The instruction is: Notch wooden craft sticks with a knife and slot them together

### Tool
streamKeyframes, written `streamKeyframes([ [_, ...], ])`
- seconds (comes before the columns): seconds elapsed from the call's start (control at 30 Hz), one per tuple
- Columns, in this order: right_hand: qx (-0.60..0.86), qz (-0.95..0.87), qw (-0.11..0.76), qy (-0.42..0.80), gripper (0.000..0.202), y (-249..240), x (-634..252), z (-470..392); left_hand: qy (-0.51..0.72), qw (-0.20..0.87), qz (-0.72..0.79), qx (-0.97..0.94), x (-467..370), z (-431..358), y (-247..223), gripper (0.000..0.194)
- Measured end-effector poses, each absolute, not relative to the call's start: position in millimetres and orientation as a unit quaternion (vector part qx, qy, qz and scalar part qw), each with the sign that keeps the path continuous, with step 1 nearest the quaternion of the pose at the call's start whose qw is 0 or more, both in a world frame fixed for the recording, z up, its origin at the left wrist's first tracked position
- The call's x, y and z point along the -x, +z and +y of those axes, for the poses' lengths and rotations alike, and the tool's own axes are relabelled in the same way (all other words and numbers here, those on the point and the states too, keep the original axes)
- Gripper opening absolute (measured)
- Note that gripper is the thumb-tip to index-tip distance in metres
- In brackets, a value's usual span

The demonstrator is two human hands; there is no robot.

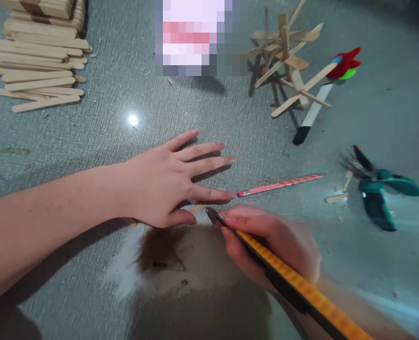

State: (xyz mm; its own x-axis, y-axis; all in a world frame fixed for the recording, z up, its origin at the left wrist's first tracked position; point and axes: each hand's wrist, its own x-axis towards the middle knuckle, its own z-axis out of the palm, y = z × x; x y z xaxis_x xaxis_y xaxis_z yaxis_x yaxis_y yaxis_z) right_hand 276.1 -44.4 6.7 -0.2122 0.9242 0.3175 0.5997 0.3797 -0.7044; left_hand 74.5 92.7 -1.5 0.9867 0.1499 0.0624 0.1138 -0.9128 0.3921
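Observation:
My left hand (163, 182) lies palm down with its fingers spread. Under it runs a wooden craft stick (198, 208), showing between thumb and index finger; most of its length is hidden. A yellow and black utility knife (294, 278) is gripped in my right hand (276, 241), much like a pen. Its blade points left at the stick's visible end; whether the two touch I cannot tell. Just beyond the left index fingertip lies a pink striped pencil (280, 185).
Craft sticks (41, 66) are stacked at the upper left. A glued stick structure (287, 56) stands at the upper right, near a marker (312, 113) and a red object (342, 65). Green-handled pliers (377, 189) lie right, beside small stick pieces (337, 197). A pixelated patch covers the top middle.

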Motion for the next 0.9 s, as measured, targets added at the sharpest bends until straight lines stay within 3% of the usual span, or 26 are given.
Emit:
streamKeyframes([
  [0.9, 0.531, -0.741, 0.340, 0.230, 0.027, 1.0, -278.9, -40.7, 0.010, 0.221, 0.092, -0.971, -79.1, 91.9, 3.3, 0.061],
])
